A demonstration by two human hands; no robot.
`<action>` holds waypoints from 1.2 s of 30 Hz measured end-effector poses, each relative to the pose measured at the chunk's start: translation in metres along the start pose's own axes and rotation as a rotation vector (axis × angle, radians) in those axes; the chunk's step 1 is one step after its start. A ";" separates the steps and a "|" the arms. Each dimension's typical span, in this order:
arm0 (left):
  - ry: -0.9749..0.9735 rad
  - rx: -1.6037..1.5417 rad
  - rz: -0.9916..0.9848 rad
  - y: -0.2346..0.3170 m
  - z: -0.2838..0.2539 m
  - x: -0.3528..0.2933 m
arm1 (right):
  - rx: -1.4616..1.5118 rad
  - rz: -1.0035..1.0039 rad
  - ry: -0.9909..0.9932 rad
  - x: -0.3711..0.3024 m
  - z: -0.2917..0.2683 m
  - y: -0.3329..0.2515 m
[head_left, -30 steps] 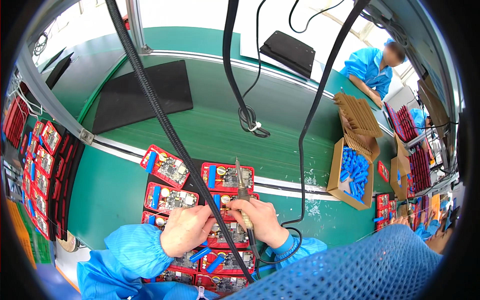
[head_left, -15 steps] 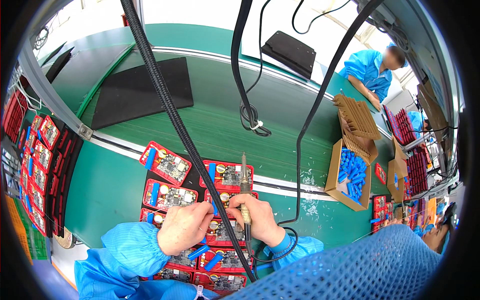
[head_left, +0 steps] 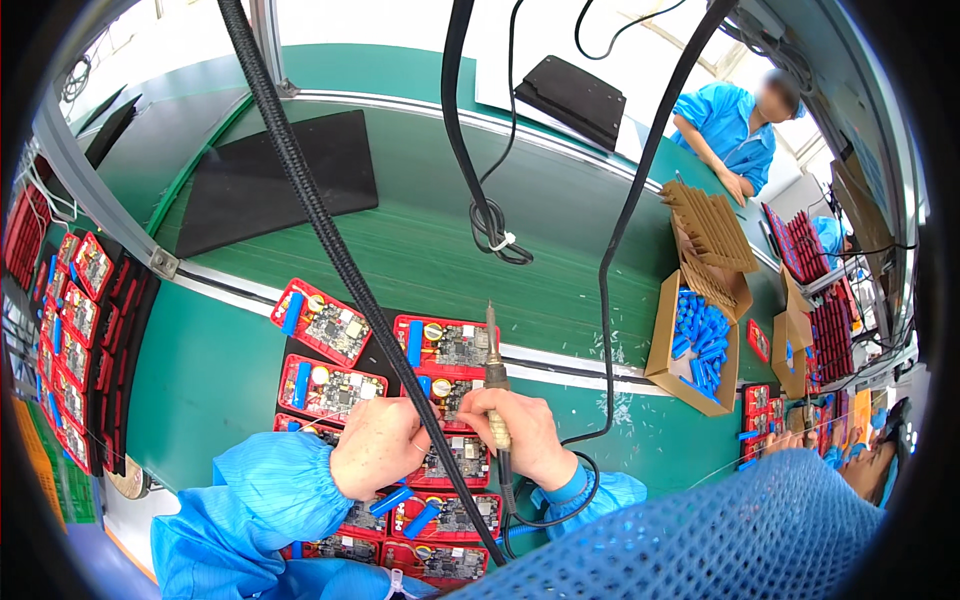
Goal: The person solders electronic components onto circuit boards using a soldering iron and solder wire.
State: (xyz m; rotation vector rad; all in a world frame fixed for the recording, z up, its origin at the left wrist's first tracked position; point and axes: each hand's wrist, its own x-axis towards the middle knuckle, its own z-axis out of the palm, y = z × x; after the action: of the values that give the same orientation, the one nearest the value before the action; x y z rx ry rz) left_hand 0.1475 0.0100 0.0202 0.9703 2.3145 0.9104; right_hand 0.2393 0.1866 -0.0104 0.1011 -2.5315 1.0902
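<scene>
My right hand (head_left: 528, 432) is wrapped round a soldering iron (head_left: 498, 378), whose metal tip points up and away from me. My left hand (head_left: 382, 452) is closed in a pinch just left of it, over the circuit boards. What its fingertips hold is hidden, partly behind a black braided cable (head_left: 345, 255). Both hands' fingers come close together over a red-cased circuit board (head_left: 460, 392) with a blue cylinder. Around them lie more red-cased boards (head_left: 330, 388) in two columns, several with blue cylinders (head_left: 422, 520) resting on them.
An open cardboard box (head_left: 695, 375) of blue cylinders stands to the right. Black panels (head_left: 280, 185) lie on the green table (head_left: 215, 385). Stacked red-cased boards (head_left: 80, 340) stand at far left. Black cables hang across the view. A person in blue (head_left: 735, 135) sits at the far right.
My left hand has shifted slightly right, nearer my right hand. The soldering iron stays in my right hand. The whole view has shifted a little. The far person's arm has moved.
</scene>
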 end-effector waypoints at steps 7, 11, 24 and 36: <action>0.073 -0.053 0.019 0.005 0.001 0.000 | 0.332 0.137 0.061 -0.005 -0.020 -0.007; 0.128 0.020 0.015 0.007 0.006 0.001 | 0.554 0.290 0.112 -0.013 -0.024 -0.010; 0.276 -0.003 0.104 -0.002 0.018 0.001 | 0.043 0.076 -0.007 0.004 0.004 -0.003; 0.299 -0.186 0.019 -0.004 0.022 0.000 | -0.073 0.011 -0.087 0.003 0.000 0.001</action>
State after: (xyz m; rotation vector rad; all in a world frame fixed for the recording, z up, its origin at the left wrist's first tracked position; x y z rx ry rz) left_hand 0.1596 0.0168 0.0024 0.8259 2.4078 1.3306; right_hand 0.2358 0.1874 -0.0100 0.1180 -2.6488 1.0171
